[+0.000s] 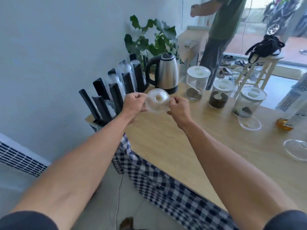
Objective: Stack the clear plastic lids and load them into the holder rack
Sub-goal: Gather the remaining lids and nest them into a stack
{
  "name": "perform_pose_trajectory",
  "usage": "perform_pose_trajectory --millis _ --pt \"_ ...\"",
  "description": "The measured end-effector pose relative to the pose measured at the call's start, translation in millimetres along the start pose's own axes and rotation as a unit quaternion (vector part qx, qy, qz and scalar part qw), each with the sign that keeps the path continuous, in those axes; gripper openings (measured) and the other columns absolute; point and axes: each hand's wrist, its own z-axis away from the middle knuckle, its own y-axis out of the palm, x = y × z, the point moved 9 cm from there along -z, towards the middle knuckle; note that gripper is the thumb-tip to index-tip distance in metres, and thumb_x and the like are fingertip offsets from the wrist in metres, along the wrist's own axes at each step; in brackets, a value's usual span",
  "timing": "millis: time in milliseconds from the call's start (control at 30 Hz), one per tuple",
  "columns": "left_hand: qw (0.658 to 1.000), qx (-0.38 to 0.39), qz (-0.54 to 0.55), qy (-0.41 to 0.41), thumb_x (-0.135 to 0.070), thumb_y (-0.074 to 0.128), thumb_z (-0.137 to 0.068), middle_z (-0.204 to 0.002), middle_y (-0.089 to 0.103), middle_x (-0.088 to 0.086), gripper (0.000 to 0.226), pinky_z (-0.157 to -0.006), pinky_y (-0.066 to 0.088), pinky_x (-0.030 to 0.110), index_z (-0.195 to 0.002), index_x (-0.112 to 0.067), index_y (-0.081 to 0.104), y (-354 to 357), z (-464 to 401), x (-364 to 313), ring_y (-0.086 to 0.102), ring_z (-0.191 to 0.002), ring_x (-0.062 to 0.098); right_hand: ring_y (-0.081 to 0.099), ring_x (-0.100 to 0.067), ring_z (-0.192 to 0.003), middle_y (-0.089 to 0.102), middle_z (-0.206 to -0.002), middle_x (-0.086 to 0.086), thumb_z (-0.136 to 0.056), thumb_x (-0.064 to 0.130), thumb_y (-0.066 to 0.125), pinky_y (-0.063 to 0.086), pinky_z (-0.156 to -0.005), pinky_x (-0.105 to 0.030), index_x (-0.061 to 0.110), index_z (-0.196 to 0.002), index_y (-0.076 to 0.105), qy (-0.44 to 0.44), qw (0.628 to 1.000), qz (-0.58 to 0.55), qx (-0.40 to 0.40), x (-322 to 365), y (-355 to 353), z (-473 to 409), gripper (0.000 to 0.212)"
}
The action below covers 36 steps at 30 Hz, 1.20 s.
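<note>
Both hands, the left hand (132,104) and right hand (178,107), pinch opposite rims of the clear lid stack (157,102) just in front of the kettle (163,72), probably squaring it for the holder rack (114,90) left of the kettle.

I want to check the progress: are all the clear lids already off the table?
No, two clear lids lie on the wooden table, near its right end.
</note>
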Motion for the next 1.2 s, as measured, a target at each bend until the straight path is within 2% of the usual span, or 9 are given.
perform_pose_trajectory --millis 100,167,233,500,633,800,933,1067,1200 --pt "0.999 0.042 -0.013 0.008 -0.015 0.074 -0.091 -0.101 0.076 0.018 0.016 -0.069 0.065 0.039 -0.095 0.0 0.075 -52.9 -46.3 -32.4 0.075 -0.092 0.025 0.071 -0.036 -0.087 0.073 -0.093 -0.02 -0.096 0.01 0.053 0.067 -0.071 -0.04 -0.001 -0.093 0.075 -0.005 0.998 -0.059 0.013 34.2 54.9 -8.5 0.024" --pt "0.997 0.058 -0.034 0.023 -0.017 0.074 -0.091 -0.096 0.074 0.017 0.013 -0.066 0.063 0.036 -0.089 -0.004 0.074 -88.8 -75.6 -51.0 0.073 -0.086 0.023 0.073 -0.042 -0.089 0.074 -0.096 -0.027 -0.094 0.008 0.053 0.067 -0.073 -0.042 -0.005 -0.09 0.074 -0.011 0.997 -0.072 0.01 54.7 92.9 -14.3 0.025" --pt "0.995 0.072 -0.053 0.033 -0.016 0.073 -0.092 -0.093 0.073 0.015 0.011 -0.066 0.063 0.037 -0.085 -0.007 0.072 -123.3 -101.2 -66.2 0.071 -0.081 0.019 0.069 -0.036 -0.073 0.067 -0.077 -0.022 -0.092 0.004 0.051 0.066 -0.067 -0.039 -0.007 -0.078 0.07 -0.014 0.998 -0.068 0.003 72.6 132.2 -19.9 0.026" --pt "0.979 0.173 -0.104 -0.011 -0.007 0.072 -0.093 -0.086 0.074 0.016 0.01 -0.073 0.065 0.042 -0.092 0.003 0.069 -219.6 -170.6 -55.4 0.075 -0.076 0.026 0.058 -0.017 -0.053 0.051 -0.065 -0.012 -0.083 -0.001 0.05 0.062 -0.064 -0.038 0.012 -0.072 0.06 0.03 0.999 0.01 0.012 94.0 249.2 -18.9 0.02" --pt "0.962 0.211 -0.171 -0.019 -0.015 0.069 -0.095 -0.093 0.073 0.013 0.012 -0.078 0.06 0.036 -0.091 -0.004 0.07 -230.6 -185.7 -34.9 0.071 -0.077 0.023 0.057 -0.024 -0.059 0.053 -0.062 -0.01 -0.082 -0.003 0.052 0.052 -0.061 -0.036 0.008 -0.068 0.054 0.086 0.996 0.014 -0.014 77.2 271.2 -19.1 0.018" --pt "0.955 0.227 -0.182 -0.056 -0.018 0.071 -0.091 -0.096 0.075 0.009 0.009 -0.079 0.05 0.037 -0.091 -0.009 0.071 -236.1 -194.7 -6.7 0.072 -0.083 0.026 0.079 -0.032 -0.077 0.078 -0.087 -0.022 -0.089 0.003 0.06 0.067 -0.073 -0.048 -0.007 -0.093 0.072 0.136 0.99 -0.006 -0.039 61.2 280.4 -18.4 0.016" --pt "0.957 0.239 -0.137 -0.089 -0.018 0.072 -0.094 -0.095 0.071 0.014 0.015 -0.076 0.053 0.038 -0.097 -0.003 0.069 -238.1 -205.7 9.3 0.067 -0.077 0.027 0.069 -0.03 -0.067 0.069 -0.076 -0.019 -0.083 -0.001 0.061 0.065 -0.076 -0.055 0.0 -0.084 0.069 0.161 0.986 -0.005 -0.036 51.9 295.4 -19.0 0.009" --pt "0.957 0.237 -0.112 -0.126 -0.02 0.076 -0.092 -0.093 0.073 0.013 0.025 -0.068 0.053 0.036 -0.108 0.0 0.072 -239.7 -215.3 28.9 0.069 -0.078 0.027 0.058 -0.027 -0.063 0.06 -0.075 -0.016 -0.083 -0.003 0.06 0.062 -0.065 -0.041 0.003 -0.086 0.064 0.19 0.981 -0.001 -0.042 39.9 300.6 -16.4 0.008" --pt "0.954 0.224 -0.102 -0.17 -0.018 0.08 -0.088 -0.085 0.071 0.011 0.021 -0.067 0.057 0.039 -0.094 -0.001 0.072 -244.5 -221.1 57.0 0.068 -0.074 0.026 0.058 -0.029 -0.07 0.059 -0.08 -0.018 -0.089 -0.006 0.06 0.058 -0.065 -0.041 0.002 -0.095 0.063 0.223 0.974 -0.029 -0.036 20.2 305.9 -13.7 0.01"
